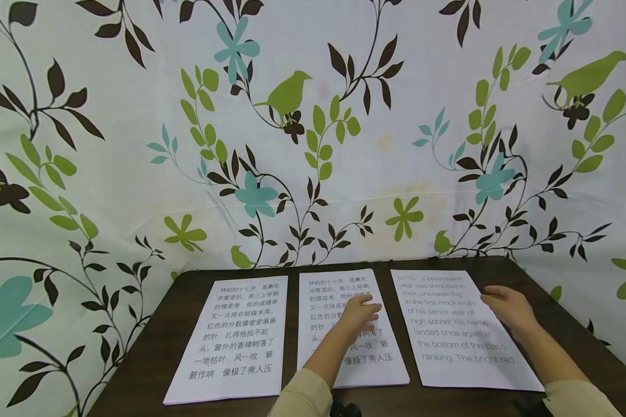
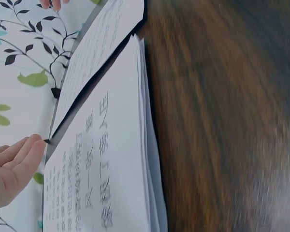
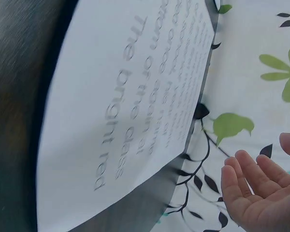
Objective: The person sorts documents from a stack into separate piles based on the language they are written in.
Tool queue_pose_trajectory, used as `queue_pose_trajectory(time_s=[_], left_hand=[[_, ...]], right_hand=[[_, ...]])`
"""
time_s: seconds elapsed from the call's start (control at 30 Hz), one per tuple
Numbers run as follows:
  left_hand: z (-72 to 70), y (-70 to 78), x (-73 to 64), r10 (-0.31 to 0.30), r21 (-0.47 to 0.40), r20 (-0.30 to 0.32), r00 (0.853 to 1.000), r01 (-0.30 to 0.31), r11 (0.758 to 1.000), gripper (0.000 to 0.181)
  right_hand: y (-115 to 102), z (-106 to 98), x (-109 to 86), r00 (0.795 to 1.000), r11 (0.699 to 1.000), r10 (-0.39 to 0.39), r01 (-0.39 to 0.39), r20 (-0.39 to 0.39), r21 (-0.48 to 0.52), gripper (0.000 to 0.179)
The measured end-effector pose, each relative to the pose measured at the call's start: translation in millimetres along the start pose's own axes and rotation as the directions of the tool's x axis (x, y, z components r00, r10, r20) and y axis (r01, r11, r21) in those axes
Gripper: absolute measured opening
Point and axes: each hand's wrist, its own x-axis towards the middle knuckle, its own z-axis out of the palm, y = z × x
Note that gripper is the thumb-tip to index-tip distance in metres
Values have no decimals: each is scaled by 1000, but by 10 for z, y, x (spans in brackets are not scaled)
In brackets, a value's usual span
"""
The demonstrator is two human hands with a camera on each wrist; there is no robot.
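Over the middle stack of printed sheets (image 1: 355, 376), my left hand (image 1: 361, 315) hovers with its fingers loosely extended and nothing in them. Chinese text covers this stack, and the left wrist view shows several page edges (image 2: 144, 121) along its near side. My right hand (image 1: 510, 310) hangs by the right edge of a page with English text (image 1: 464, 373), its fingers relaxed and holding nothing. In the right wrist view those fingers (image 3: 261, 176) are spread a little, apart from the page. A second stack with Chinese text (image 1: 229, 385) lies at the left.
All the paper lies flat on a dark brown wooden table (image 1: 135, 382). A white cloth (image 1: 313, 226) printed with leaves, flowers and birds hangs behind the far edge. Small dark objects (image 1: 346, 409) show at the near edge under the left sleeve (image 1: 304, 394).
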Motion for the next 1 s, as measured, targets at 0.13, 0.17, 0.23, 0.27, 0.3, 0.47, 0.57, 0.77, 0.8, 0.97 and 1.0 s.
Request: queue_pose_trajectory(time_s=[0.13,0.17,0.23,0.27,0.3,0.47,0.57,0.77,0.8,0.97,1.0], left_hand=[[-114,4,0,-4,28,-13,1000,5,1000,51],[-142,5,4,-9,31,-18,1000,9,999,51],[-197,16,7,-12,48,-34,999,14,999,51],[-226,20,8,-11,56,-42,999,14,998,51],[-255,25,8,-11,60,-48,999,13,998,51],[-406,22,-11,0,86,-83,997,7,996,50],[-504,-2,-26,10,81,-103,995,-2,997,51],[-680,-46,-65,16,87,-139,990,-4,996,50],[-706,-51,-72,20,90,-143,990,-8,996,49],[-856,-80,-102,36,103,-175,984,-18,995,48],[-890,-91,-108,36,110,-185,982,-16,994,48]], right_hand=[[-68,92,57,999,1000,-24,24,21,15,73],[-84,118,71,999,999,-29,28,24,18,72],[-128,177,88,999,999,-38,38,30,19,73],[-153,206,91,998,999,-42,41,38,23,73],[-183,238,94,998,999,-42,41,41,28,73],[-353,420,98,995,997,-50,46,86,58,72],[-473,558,104,993,995,-77,71,94,69,66],[-1049,599,-178,982,984,-127,106,140,146,54],[-1211,559,-281,980,981,-120,93,159,169,52],[-1747,487,-633,971,965,-114,58,210,255,47],[-1776,514,-643,970,966,-104,46,219,255,47]])
